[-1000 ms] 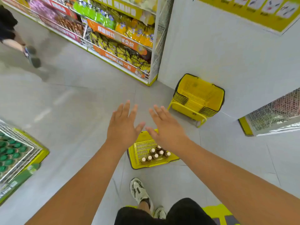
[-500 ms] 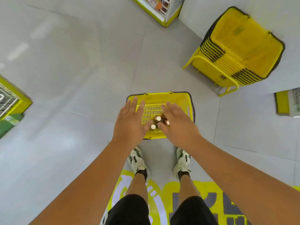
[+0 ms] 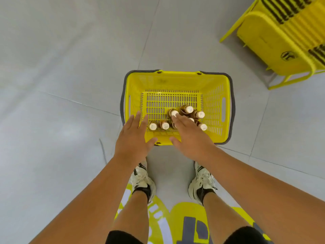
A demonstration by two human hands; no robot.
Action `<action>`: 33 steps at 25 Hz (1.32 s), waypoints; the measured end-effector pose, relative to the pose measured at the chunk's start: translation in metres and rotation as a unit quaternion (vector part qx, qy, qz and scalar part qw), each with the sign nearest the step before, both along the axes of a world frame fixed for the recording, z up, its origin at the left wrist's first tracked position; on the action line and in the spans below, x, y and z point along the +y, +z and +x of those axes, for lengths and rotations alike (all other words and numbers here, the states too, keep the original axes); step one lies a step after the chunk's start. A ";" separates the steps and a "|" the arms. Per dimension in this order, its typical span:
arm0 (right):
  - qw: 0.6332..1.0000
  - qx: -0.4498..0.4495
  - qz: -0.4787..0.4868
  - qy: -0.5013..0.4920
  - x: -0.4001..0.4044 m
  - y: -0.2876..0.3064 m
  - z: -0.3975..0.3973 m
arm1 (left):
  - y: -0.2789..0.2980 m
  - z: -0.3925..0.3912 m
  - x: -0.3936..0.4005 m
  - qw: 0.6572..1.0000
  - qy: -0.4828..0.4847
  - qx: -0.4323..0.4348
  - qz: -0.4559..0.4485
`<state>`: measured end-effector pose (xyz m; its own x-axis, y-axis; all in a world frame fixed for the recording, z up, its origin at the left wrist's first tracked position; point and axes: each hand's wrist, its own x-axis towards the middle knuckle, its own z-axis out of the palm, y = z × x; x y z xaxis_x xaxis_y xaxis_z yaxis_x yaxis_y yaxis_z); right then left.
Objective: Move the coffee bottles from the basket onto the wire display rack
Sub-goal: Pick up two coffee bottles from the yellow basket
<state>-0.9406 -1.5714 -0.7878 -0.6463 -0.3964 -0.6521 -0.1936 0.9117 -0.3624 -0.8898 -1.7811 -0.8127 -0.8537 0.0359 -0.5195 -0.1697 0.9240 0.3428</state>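
Both hands have dropped lower over the basket (image 3: 218,103) since half a second ago, and the view has closed in so the basket fills more of the floor ahead. It is a yellow plastic tub, rectangular, with walls and bottom moulded as an open grid of slots, an oval grip hole in each short wall, and grey handles folded flat along its rim.

Coffee bottles (image 3: 189,109) stand upright in the near half of it, brown bodies with round cream caps. Two sit side by side near the left; the rest cluster to the right, close together, some hidden under the right hand.

Left hand (image 3: 133,141) is spread flat, palm down, fingers straight and slightly apart, above the near left corner of the basket; it holds nothing. Right hand (image 3: 190,138) is also flat and loose, fingers extended over the cluster, with a fingertip lying at the cap of one bottle; whether it actually touches that cap I cannot tell. It grips nothing.

Behind and to the right stands a stack of nested yellow baskets (image 3: 284,32) on a yellow tube frame, well apart from the one being reached into. Underfoot are smooth pale grey floor tiles (image 3: 61,67) with thin joints, white laced sneakers (image 3: 202,182), and a glossy yellow floor sticker (image 3: 184,217) with grey and white shapes.
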 end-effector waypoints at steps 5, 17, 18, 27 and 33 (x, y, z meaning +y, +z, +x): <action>0.999 -0.040 -0.017 0.001 0.002 -0.084 0.000 | -0.068 0.000 0.012 0.997 0.027 -0.068 -0.005; 0.991 -0.028 0.049 0.122 -0.022 -0.194 -0.024 | -0.165 -0.026 0.012 0.983 0.075 -0.161 0.033; 0.990 -0.014 0.057 0.127 -0.022 -0.198 -0.025 | -0.168 -0.027 0.011 0.985 0.077 -0.155 0.029; 0.997 -0.014 -0.078 -0.008 -0.005 -0.191 -0.020 | -0.171 -0.025 0.014 0.972 0.159 -0.080 0.154; 0.971 0.026 -0.181 -0.157 0.004 -0.082 -0.017 | -0.054 -0.008 0.014 0.950 0.260 0.023 0.173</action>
